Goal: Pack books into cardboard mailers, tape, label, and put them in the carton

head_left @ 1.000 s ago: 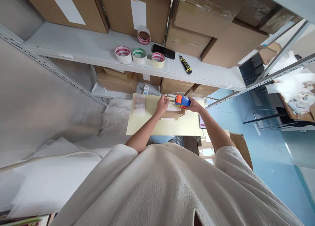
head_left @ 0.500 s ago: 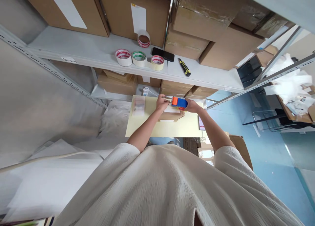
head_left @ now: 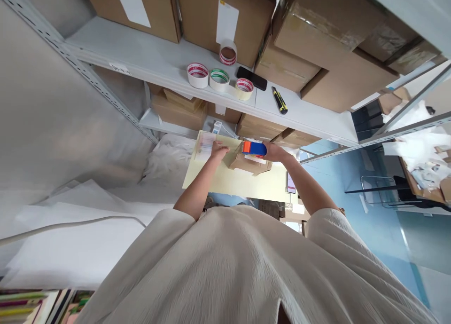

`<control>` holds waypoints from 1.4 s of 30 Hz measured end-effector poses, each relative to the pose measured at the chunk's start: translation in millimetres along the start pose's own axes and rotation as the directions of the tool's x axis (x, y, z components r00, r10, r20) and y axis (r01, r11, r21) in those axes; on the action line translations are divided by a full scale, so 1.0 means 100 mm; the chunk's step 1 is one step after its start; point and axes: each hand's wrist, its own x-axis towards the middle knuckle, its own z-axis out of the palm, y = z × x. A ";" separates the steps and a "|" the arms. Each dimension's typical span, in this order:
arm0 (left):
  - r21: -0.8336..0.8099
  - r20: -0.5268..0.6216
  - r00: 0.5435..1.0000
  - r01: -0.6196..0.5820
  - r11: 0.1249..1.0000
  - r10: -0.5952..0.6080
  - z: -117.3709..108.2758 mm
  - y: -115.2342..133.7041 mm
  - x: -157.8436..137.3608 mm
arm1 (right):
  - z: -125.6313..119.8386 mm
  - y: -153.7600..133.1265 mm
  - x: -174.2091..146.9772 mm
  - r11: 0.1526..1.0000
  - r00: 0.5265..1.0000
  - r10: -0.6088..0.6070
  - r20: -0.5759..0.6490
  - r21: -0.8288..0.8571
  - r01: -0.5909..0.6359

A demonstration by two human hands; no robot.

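Note:
My right hand (head_left: 274,152) grips a blue and orange tape dispenser (head_left: 256,148) just above a small cardboard box (head_left: 244,163). The box rests on a pale yellow tabletop (head_left: 218,177), and white paper shows on it beneath the dispenser. My left hand (head_left: 219,151) is off to the left of the box, fingers apart and holding nothing I can see. It is beside a clear sheet or pouch with faint print (head_left: 205,144) at the table's left end.
A grey shelf (head_left: 158,70) spans the far side, carrying tape rolls (head_left: 198,75), a black phone (head_left: 251,78), a yellow-black utility knife (head_left: 279,100) and large cartons (head_left: 225,18). A lit phone (head_left: 291,183) lies at the table's right edge. White wrapping (head_left: 172,157) is heaped left.
My left hand has left the box and moved left, its fingers opening. My right hand still holds the tape dispenser over the box. The view has shifted and turned slightly.

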 end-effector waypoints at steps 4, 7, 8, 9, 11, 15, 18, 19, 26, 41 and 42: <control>-0.004 0.042 0.999 -0.026 1.000 0.026 0.04 -0.04 0.10 | 0.08 0.00 -0.03 0.999 0.999 0.017 -0.050 0.049 -0.014; 0.003 0.050 0.999 0.000 1.000 0.000 0.10 -0.06 0.18 | 0.15 0.04 -0.09 0.994 0.995 0.042 -0.087 0.108 -0.032; 0.012 0.053 0.998 0.019 1.000 -0.020 0.12 -0.08 0.21 | 0.17 0.05 -0.11 0.991 0.993 0.051 -0.104 0.127 -0.037; 0.021 0.056 0.998 0.038 0.999 -0.039 0.13 -0.10 0.24 | 0.18 0.04 -0.12 0.989 0.991 0.059 -0.119 0.143 -0.042; 0.034 0.064 0.996 0.064 0.997 -0.066 0.16 -0.15 0.29 | 0.18 0.02 -0.14 0.985 0.988 0.075 -0.133 0.165 -0.053; 0.062 0.096 0.992 0.074 0.995 -0.080 0.21 -0.26 0.39 | 0.09 -0.08 -0.15 0.980 0.989 0.121 -0.088 0.168 -0.104; 0.072 0.133 0.987 0.084 0.994 -0.093 0.26 -0.34 0.42 | 0.01 -0.14 -0.15 0.979 0.986 0.159 -0.054 0.136 -0.150; 0.066 0.141 0.985 0.089 0.994 -0.098 0.28 -0.37 0.41 | -0.01 -0.15 -0.16 0.979 0.984 0.172 -0.047 0.121 -0.165; 0.095 0.156 0.982 0.092 0.991 -0.106 0.39 -0.44 0.32 | -0.03 -0.24 -0.22 0.979 0.980 0.197 -0.021 0.057 -0.196; 0.116 0.298 0.931 -0.256 0.960 0.212 0.28 -0.39 0.00 | 0.00 -0.26 -0.20 0.981 0.982 0.184 -0.039 0.074 -0.181; 0.126 0.328 0.919 -0.272 0.954 0.219 0.27 -0.36 0.00 | 0.00 -0.26 -0.20 0.980 0.982 0.185 -0.035 0.077 -0.181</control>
